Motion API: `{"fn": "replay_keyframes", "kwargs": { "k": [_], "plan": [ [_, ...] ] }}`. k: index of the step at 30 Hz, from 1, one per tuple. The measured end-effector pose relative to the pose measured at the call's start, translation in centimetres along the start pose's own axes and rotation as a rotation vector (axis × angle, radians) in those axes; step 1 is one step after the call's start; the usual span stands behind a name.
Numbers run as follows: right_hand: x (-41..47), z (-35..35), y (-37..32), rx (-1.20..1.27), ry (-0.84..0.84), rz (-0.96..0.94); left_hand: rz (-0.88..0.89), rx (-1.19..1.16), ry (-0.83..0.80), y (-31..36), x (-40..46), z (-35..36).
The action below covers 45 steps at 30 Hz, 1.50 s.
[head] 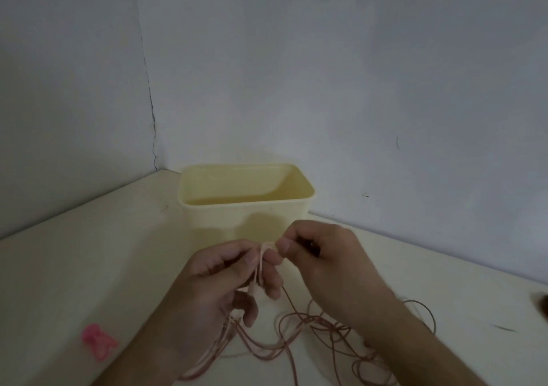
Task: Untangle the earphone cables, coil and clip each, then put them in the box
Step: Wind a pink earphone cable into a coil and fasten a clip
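Here, 2 hands raised together just in front of a pale yellow box (247, 207), above a cream table (89, 267). Left hand (213, 284) with fingers curled, thumb and forefinger pinching a small upright bundle of pinkish earphone cable (259, 262) at its upper end. Right hand (329, 262) just beside it, thumb and forefinger pinching the same bundle near the top, the other fingers curled in toward the palm. Fingertips of both hands nearly touching around the strands. Below the pinch, several strands hanging down across the left palm and past the left wrist toward the bottom edge of the view. More cable (320, 335) spread loose on the table under and around the right forearm, in many overlapping brownish-pink loops, reaching out to the right. Number of separate earphones in the tangle: cannot tell. No earbud or plug clearly made out; too blurred.

Box standing open, upright, at the far corner of the table where 2 grey walls meet, nothing seen inside it. A pink clip (99, 345) lying on the table well to the left of the left forearm, apart from the cables. At the far right edge, a dark blurred object (544, 304) on the table, kind not clear.
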State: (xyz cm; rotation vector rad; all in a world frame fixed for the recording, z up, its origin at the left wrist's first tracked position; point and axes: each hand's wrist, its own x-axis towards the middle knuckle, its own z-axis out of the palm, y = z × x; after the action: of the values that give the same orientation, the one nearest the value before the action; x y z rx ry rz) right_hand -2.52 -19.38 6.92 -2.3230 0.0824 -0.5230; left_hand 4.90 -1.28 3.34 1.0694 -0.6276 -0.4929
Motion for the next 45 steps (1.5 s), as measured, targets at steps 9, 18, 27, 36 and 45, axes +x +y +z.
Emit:
{"fn": "replay_keyframes", "kwargs": {
  "k": [9,18,27,36,45],
  "plan": [
    [-1.0,3.1,-0.1,-0.129,-0.208,-0.049,0.142,0.029,0.250,0.2,0.4,0.1],
    [-1.6,3.2,-1.2,-0.255,-0.341,-0.138,0.152,0.261,0.293,-0.6,0.4,-0.1],
    [-1.1,0.5,-1.9,-0.245,-0.297,-0.090,0.127,0.423,0.247,-2.2,0.9,-0.4],
    [-1.5,1.4,-2.3,-0.230,-0.437,-0.153,0.232,0.261,0.350,-1.1,0.8,-0.3],
    [-0.5,-0.9,-1.8,-0.172,-0.221,-0.045,0.121,0.406,0.122,-1.7,0.4,0.0]
  ]
}}
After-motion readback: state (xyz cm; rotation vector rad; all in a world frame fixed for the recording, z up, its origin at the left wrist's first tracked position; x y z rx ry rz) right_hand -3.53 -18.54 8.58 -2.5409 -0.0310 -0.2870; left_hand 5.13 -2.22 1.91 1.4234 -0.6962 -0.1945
